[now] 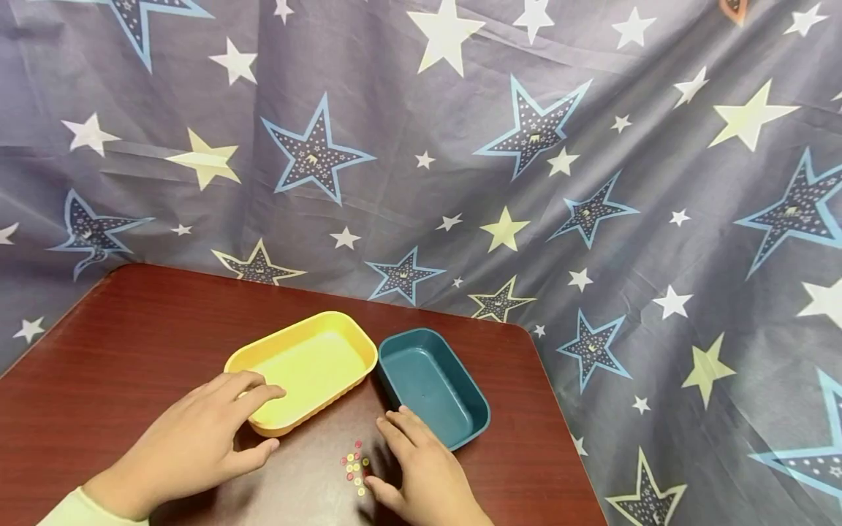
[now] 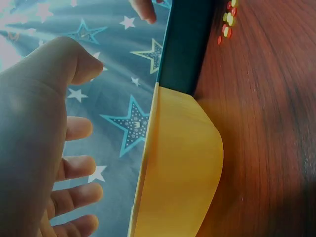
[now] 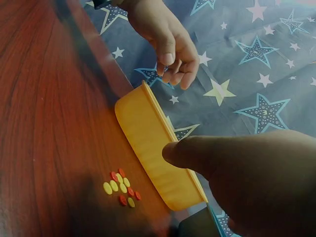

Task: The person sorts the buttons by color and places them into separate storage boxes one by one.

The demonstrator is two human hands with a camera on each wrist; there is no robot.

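Several small round red and yellow buttons (image 1: pixel 356 467) lie loosely grouped on the table near its front edge. My right hand (image 1: pixel 430 471) is just right of them, its fingers apart and its thumb close to the group; nothing shows in its grasp. Beyond the buttons stands a yellow tray (image 1: pixel 370 374), with no contents visible. Over its near left end hovers my left hand (image 1: pixel 187 442), fingers relaxed and holding nothing. A dark teal tray (image 1: pixel 483 409) touches or nearly touches the yellow one, and the right fingertips overlap its near side in the head view.
The reddish-brown wooden table (image 1: pixel 131 343) extends to the left and behind the trays. A grey curtain (image 1: pixel 421 212) printed with stars hangs along its back and right edges.
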